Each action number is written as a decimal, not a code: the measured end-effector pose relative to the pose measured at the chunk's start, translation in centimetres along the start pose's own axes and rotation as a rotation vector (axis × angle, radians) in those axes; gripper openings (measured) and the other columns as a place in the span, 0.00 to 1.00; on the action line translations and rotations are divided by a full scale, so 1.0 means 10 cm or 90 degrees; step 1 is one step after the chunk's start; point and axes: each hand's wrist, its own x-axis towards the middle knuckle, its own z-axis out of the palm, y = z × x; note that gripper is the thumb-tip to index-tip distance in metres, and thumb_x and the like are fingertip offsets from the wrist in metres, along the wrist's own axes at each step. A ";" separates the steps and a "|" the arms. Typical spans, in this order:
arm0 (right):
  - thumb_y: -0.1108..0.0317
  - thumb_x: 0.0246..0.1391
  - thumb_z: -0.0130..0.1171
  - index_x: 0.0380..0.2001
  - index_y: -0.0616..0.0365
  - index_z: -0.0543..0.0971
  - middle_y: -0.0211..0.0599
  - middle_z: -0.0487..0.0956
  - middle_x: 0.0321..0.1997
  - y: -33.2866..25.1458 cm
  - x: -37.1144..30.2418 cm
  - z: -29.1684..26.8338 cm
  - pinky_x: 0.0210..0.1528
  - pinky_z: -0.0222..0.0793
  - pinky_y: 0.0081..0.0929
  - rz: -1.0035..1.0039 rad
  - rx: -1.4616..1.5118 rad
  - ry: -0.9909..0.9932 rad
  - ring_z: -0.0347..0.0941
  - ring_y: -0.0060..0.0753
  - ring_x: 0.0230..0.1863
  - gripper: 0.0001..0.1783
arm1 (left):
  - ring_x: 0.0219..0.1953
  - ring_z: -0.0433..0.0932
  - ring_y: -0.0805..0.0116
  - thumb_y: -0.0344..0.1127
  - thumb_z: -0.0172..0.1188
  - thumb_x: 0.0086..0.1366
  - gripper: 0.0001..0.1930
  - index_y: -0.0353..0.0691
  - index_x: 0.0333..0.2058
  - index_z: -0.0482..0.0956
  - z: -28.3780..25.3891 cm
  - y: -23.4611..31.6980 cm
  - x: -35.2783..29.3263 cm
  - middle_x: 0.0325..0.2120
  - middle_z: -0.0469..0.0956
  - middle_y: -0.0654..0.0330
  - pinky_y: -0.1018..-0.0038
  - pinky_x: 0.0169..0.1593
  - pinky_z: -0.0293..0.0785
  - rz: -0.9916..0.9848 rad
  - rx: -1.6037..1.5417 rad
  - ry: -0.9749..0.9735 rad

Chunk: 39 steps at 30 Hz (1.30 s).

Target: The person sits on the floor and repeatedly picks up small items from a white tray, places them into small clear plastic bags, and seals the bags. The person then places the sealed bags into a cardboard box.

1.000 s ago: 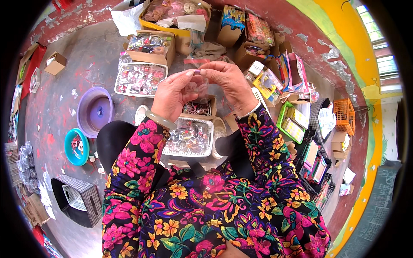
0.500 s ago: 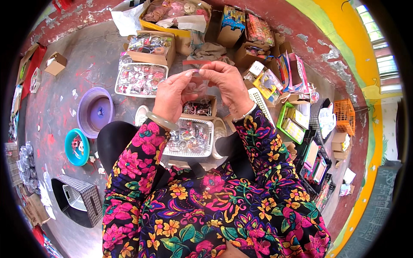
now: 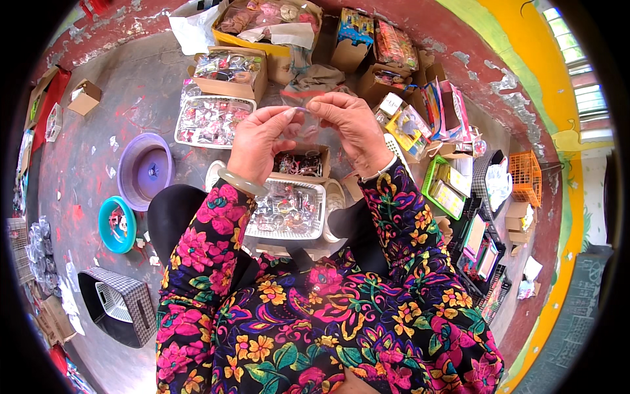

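In front of my chest, my left hand [image 3: 257,141] and my right hand [image 3: 354,128] hold a small clear plastic bag [image 3: 310,129] between them. My left thumb and index finger pinch its upper edge, where a bit of purple shows. The right thumb and fingertips are closed on the bag's other side. A faint red strip shows along the bag; whatever is inside is hard to make out. Below my hands, between my feet, stand a small cardboard box [image 3: 298,178] of dark trinkets and a white plastic basket [image 3: 321,217] full of small packed bags.
Farther off are another white basket [image 3: 191,142] of packed pieces and an open carton [image 3: 223,87]. To the left sit a purple basin [image 3: 125,172], a teal basin [image 3: 104,226] and a checked bin [image 3: 141,315]. Right are a green basket [image 3: 430,187] and an orange crate [image 3: 528,180].
Both hands have shifted slightly, the left one a little lower and the right one a little to the right. The bag's red strip shows less clearly now. Both hands still grip the bag.
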 end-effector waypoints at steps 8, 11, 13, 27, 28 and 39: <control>0.69 0.48 0.60 0.31 0.61 0.78 0.26 0.76 0.27 0.07 0.02 0.02 0.32 0.61 0.14 0.035 0.044 -0.009 0.67 0.15 0.27 0.08 | 0.32 0.78 0.75 0.30 0.53 0.61 0.10 0.31 0.40 0.74 0.00 0.01 0.00 0.34 0.78 0.55 0.87 0.30 0.74 0.012 -0.043 0.002; 0.69 0.48 0.60 0.31 0.62 0.78 0.27 0.76 0.26 0.07 0.01 0.04 0.31 0.63 0.15 0.039 0.063 0.002 0.68 0.16 0.27 0.08 | 0.33 0.78 0.74 0.30 0.53 0.61 0.10 0.31 0.39 0.75 -0.02 0.01 0.01 0.34 0.78 0.55 0.86 0.32 0.74 -0.005 -0.058 0.005; 0.69 0.48 0.60 0.31 0.62 0.78 0.28 0.76 0.26 0.07 0.01 0.04 0.30 0.64 0.16 0.042 0.067 0.014 0.68 0.17 0.27 0.08 | 0.33 0.78 0.74 0.31 0.53 0.62 0.10 0.32 0.38 0.75 -0.01 0.01 0.00 0.33 0.78 0.55 0.84 0.33 0.74 -0.007 -0.073 0.017; 0.69 0.47 0.62 0.31 0.62 0.78 0.28 0.76 0.25 0.13 0.03 0.05 0.32 0.64 0.15 0.042 0.055 0.045 0.68 0.16 0.26 0.09 | 0.30 0.78 0.73 0.35 0.52 0.63 0.11 0.33 0.38 0.74 0.05 0.01 -0.01 0.32 0.78 0.55 0.79 0.33 0.76 0.036 -0.032 0.103; 0.69 0.47 0.62 0.30 0.62 0.78 0.28 0.76 0.25 0.14 0.03 0.05 0.32 0.63 0.15 0.033 0.053 0.054 0.68 0.16 0.26 0.08 | 0.30 0.78 0.73 0.36 0.52 0.63 0.11 0.33 0.38 0.74 0.05 0.00 -0.01 0.32 0.78 0.55 0.80 0.33 0.76 0.040 -0.029 0.104; 0.70 0.50 0.59 0.29 0.62 0.78 0.27 0.76 0.25 0.14 0.06 0.01 0.30 0.64 0.15 -0.012 0.085 0.080 0.68 0.16 0.25 0.06 | 0.31 0.78 0.73 0.33 0.53 0.62 0.10 0.33 0.39 0.74 0.06 0.00 -0.01 0.32 0.78 0.56 0.83 0.30 0.76 0.038 -0.052 0.076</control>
